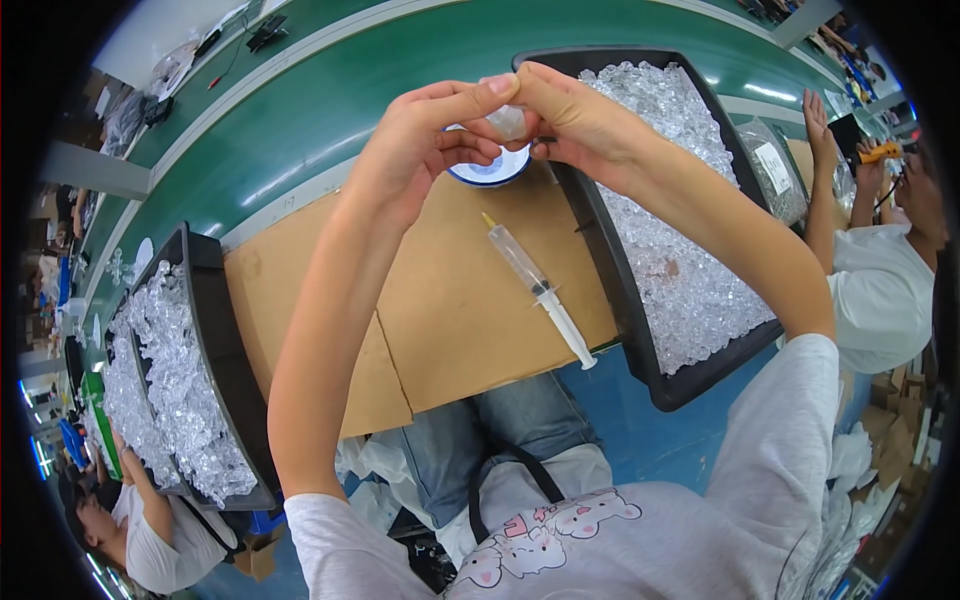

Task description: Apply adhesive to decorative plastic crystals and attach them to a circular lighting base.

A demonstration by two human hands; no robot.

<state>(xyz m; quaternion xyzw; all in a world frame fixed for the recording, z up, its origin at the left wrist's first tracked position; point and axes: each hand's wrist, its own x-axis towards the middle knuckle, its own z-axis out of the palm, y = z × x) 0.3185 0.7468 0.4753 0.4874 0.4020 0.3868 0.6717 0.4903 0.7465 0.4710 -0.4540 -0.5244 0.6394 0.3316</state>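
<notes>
Pinching a small clear piece (509, 123) btwn the fingertips of both hands, the person holds it up at the far end of the work area, w/ both arms stretched fwd. L hand (412, 135) has its grip clamped on the piece from the L side; R hand (578, 112) has its grip closed on it from the R, thumbs meeting at the top. Fingers cover part of the piece, so its full shape can't be told. Just below the hands in view, partly hidden, is a white bowl w/ blue rim (490, 172). Syringe w/ yellow tip (520, 262) lies at a slant on the brown cardboard (460, 345), tip toward the bowl, plunger end by the near edge. R of the cardboard: black tray (603, 255) full of clear chunks (680, 250); to the L, a black bin (222, 350), also w/ clear chunks. Bag w/ white label (772, 172) sits beyond the R tray. Green tabletop (330, 125) runs behind. Co-workers at far R (880, 290) and lower L (165, 540).
</notes>
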